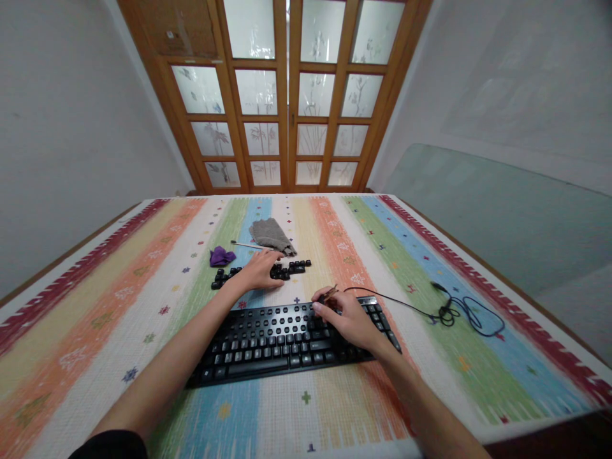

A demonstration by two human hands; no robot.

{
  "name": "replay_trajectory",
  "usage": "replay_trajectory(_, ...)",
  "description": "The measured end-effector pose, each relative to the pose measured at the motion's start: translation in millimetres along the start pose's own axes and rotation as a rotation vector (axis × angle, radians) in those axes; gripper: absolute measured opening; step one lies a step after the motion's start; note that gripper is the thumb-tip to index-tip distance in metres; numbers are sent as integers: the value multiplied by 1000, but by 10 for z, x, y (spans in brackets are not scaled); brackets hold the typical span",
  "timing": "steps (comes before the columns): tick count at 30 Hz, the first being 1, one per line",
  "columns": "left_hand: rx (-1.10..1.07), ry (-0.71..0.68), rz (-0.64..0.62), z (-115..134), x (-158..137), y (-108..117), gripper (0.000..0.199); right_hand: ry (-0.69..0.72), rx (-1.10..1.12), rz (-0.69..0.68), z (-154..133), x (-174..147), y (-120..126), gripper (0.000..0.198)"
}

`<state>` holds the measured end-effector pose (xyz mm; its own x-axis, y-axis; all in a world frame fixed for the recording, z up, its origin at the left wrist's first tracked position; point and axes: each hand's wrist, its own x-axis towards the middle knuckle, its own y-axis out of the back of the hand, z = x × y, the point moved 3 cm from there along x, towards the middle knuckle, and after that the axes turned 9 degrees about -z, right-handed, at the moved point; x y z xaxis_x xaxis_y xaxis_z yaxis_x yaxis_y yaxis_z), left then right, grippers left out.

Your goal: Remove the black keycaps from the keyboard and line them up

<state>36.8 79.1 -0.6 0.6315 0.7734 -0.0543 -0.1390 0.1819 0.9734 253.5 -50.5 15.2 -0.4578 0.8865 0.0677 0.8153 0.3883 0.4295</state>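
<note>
A black keyboard [262,344] lies across the striped tablecloth, its upper rows showing bare sockets where keycaps are off. Beyond it, loose black keycaps [297,266] form a cluster on the cloth. My left hand [261,269] is over this cluster, thumb and fingers apart around several keycaps; whether it touches one cannot be seen. My right hand [347,315] is above the keyboard's right part, thumb and fingers pinched on a small thin brownish tool [331,293]. The tool's kind is unclear, and its lower part is hidden by the fingers.
A grey cloth [273,236] lies behind the keycaps, with a thin stick [246,244] beside it. To the left is a crumpled purple cloth [222,256]. The keyboard's black cable [447,312] runs right and lies coiled. Wood-framed glass doors [287,127] stand beyond the table.
</note>
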Motion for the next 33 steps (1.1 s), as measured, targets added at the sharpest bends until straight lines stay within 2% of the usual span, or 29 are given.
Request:
replay_trajectory(22,-1,-18,-13,24,6,21,57,8,-18,-9,18,-9,-19,24)
replay_trajectory(33,56,-33,35,-9,1,-4,39,10,-30,-8,-9,-8,-7,21)
